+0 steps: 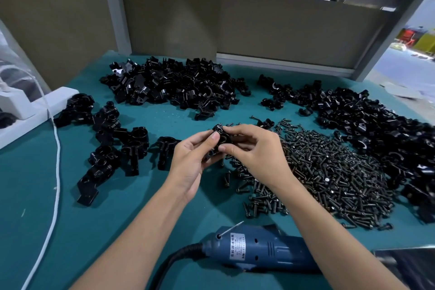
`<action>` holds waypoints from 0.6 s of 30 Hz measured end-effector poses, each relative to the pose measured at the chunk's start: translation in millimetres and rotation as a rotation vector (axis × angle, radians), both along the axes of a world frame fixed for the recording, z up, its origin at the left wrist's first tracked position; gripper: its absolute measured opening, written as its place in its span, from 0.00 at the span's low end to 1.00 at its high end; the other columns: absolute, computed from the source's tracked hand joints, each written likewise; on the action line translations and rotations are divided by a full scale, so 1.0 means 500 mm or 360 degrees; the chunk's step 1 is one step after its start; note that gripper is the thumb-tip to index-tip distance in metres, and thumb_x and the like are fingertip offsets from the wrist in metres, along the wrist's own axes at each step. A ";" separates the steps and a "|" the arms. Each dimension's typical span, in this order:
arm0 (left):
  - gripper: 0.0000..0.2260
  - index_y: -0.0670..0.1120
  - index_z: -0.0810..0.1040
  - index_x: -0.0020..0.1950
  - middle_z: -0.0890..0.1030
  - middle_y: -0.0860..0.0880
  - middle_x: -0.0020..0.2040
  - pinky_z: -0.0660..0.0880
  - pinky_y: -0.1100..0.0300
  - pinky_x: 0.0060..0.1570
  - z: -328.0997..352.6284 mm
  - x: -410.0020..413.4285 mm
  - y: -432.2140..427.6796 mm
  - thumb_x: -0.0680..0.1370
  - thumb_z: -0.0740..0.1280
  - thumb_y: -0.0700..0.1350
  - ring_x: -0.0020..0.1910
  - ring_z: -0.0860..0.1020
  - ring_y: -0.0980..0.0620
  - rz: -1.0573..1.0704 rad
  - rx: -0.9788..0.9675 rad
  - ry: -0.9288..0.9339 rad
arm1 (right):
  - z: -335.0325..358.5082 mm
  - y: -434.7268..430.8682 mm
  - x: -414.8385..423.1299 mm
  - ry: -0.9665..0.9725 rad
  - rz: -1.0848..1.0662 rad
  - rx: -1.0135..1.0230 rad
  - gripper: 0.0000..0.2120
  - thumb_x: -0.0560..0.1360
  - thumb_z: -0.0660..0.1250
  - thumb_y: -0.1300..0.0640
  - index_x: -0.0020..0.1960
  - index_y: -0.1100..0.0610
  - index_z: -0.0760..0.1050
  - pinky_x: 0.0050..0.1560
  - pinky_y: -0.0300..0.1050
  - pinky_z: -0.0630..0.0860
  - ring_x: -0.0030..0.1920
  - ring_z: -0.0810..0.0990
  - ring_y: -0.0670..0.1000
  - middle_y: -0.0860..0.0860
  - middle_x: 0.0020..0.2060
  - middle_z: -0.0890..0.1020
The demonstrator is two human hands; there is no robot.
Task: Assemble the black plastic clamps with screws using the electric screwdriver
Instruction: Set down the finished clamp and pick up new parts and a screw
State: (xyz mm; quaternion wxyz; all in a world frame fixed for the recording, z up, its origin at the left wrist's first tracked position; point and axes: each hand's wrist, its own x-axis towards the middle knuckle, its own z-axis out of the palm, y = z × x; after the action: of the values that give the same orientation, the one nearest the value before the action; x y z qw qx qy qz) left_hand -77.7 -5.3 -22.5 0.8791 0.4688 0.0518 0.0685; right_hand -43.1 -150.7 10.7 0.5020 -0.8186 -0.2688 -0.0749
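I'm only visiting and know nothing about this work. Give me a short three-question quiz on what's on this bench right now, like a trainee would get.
1. True or false: the right hand holds the blue electric screwdriver.
2. What do the left hand and right hand grip together? A) a wrench B) a black clamp C) a roll of tape
3. Fill in: from the person's side, the screw pile lies to the ____ of the hands.

Key: 1 false, the screwdriver lies on the teal table, nearer the person than the hands; 2 B; 3 right.
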 end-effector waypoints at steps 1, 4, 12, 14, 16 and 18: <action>0.15 0.39 0.83 0.55 0.85 0.41 0.52 0.81 0.58 0.49 0.000 0.000 0.000 0.72 0.71 0.45 0.50 0.83 0.48 0.0002 -0.0036 0.0004 | 0.002 -0.001 0.000 -0.0038 -0.0001 -0.0029 0.15 0.71 0.76 0.57 0.57 0.55 0.82 0.54 0.37 0.79 0.51 0.82 0.41 0.44 0.50 0.83; 0.19 0.33 0.78 0.58 0.83 0.36 0.55 0.82 0.54 0.49 0.006 0.003 0.002 0.72 0.70 0.43 0.55 0.82 0.40 0.0005 -0.0239 0.0017 | 0.022 -0.022 0.029 -0.0168 -0.0168 -0.0126 0.10 0.76 0.69 0.55 0.57 0.53 0.82 0.43 0.28 0.75 0.43 0.79 0.33 0.42 0.47 0.82; 0.25 0.29 0.71 0.65 0.81 0.34 0.58 0.82 0.53 0.49 0.020 -0.003 0.010 0.72 0.68 0.41 0.59 0.80 0.36 -0.0025 -0.0543 0.0059 | 0.032 -0.115 0.189 0.0078 -0.0745 -0.0596 0.13 0.79 0.62 0.67 0.56 0.57 0.82 0.40 0.37 0.76 0.39 0.79 0.46 0.54 0.52 0.84; 0.24 0.31 0.71 0.65 0.81 0.33 0.59 0.82 0.54 0.48 0.022 -0.003 0.013 0.73 0.68 0.41 0.56 0.82 0.38 0.0003 -0.0570 0.0056 | 0.019 -0.106 0.199 0.0103 -0.0656 -0.0766 0.12 0.79 0.63 0.67 0.54 0.58 0.83 0.48 0.38 0.74 0.44 0.78 0.48 0.55 0.52 0.84; 0.21 0.33 0.73 0.63 0.82 0.34 0.57 0.82 0.55 0.46 0.020 -0.002 0.015 0.72 0.68 0.41 0.52 0.84 0.40 0.0023 -0.0599 0.0055 | 0.012 -0.087 0.201 0.0093 -0.0537 -0.0864 0.12 0.79 0.64 0.67 0.53 0.57 0.84 0.48 0.37 0.72 0.44 0.78 0.48 0.54 0.51 0.84; 0.16 0.35 0.74 0.58 0.83 0.35 0.54 0.82 0.55 0.46 0.016 0.002 0.017 0.73 0.68 0.41 0.50 0.84 0.41 0.0029 -0.0602 0.0062 | 0.008 -0.065 0.203 0.0065 -0.0432 -0.0914 0.11 0.79 0.64 0.66 0.53 0.57 0.84 0.51 0.37 0.73 0.49 0.81 0.50 0.54 0.51 0.85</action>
State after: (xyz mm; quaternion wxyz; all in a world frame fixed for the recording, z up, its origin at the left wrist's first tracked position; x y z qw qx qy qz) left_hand -76.8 3.2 -14.6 0.9497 0.2959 0.0851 0.0564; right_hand 58.2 -183.2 14.8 0.2412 -0.9566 -0.1571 -0.0460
